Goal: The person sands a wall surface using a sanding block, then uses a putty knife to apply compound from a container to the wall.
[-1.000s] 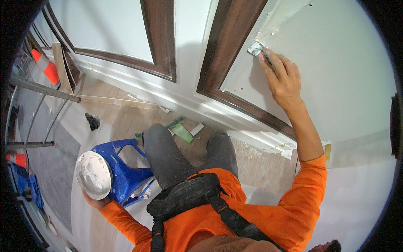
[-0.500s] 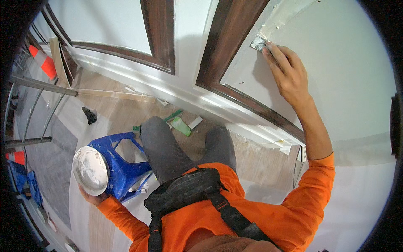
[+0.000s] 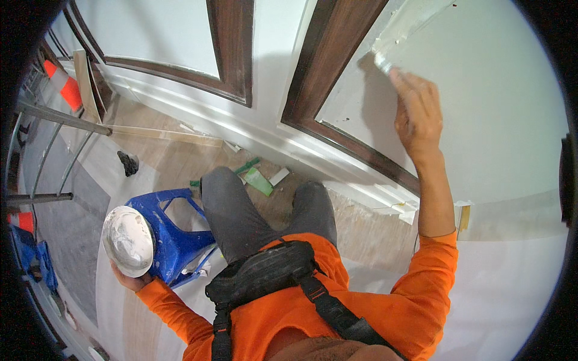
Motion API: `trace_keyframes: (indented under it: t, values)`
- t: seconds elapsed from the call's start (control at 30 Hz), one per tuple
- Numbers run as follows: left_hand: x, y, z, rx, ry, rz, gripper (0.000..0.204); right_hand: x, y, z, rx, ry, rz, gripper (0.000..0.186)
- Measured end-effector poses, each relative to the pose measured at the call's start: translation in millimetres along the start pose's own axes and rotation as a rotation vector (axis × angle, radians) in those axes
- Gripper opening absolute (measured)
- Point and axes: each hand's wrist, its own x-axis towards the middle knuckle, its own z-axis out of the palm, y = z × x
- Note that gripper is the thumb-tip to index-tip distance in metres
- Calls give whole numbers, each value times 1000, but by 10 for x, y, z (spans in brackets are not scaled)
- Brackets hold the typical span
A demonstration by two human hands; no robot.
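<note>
My right hand (image 3: 419, 114) is raised to the wall panel (image 3: 481, 114), slightly smeared by motion. Its closed fingers grip a small putty knife (image 3: 383, 63), seen nearly edge-on. The blade is at the lower end of a pale streak of wet filler (image 3: 404, 29), beside the dark brown wood trim (image 3: 325, 63). Low on the left, my left hand (image 3: 128, 278) supports a round metal bowl (image 3: 149, 256) from beneath, with its fingers partly hidden by the rim. White filler (image 3: 129, 237) coats the inside of the bowl, which is tilted toward me.
A blue plastic stool (image 3: 180, 240) stands beside my left knee. Green and white scraps (image 3: 259, 182) and a black crumpled thing (image 3: 127, 163) lie on the floor. At far left are a metal frame (image 3: 66, 120) and an orange-and-white cone (image 3: 63, 84). White skirting (image 3: 289, 153) runs below the panels.
The putty knife has turned from face-on to edge-on, and my right wrist has rotated. My right forearm has shifted left. The bowl has barely moved in my left hand.
</note>
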Motion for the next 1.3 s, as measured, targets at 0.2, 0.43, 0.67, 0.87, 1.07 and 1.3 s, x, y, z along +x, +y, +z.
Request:
trace_keyframes:
  t: [0.2,0.43,0.67,0.87,1.07,1.3]
  values:
    - [1,32,91,-54,22,-43,65,104,133,30,-129,32,-63,52]
    - [-22,69,194,-80,113,-65,66,-125,26,185,-131,-54,-82,53]
    - [-54,102,183,-90,49,-54,66,-229,-47,141,1,-201,-85,51]
    - [-3,-9,65,15,25,-21,65,-291,-57,6,171,-71,101,38]
    - [-46,51,-96,-24,-126,9,55,-878,-627,85,992,111,1224,29]
    - [-317,131,137,281,-121,197,48,-973,-1150,622,1177,374,1273,33]
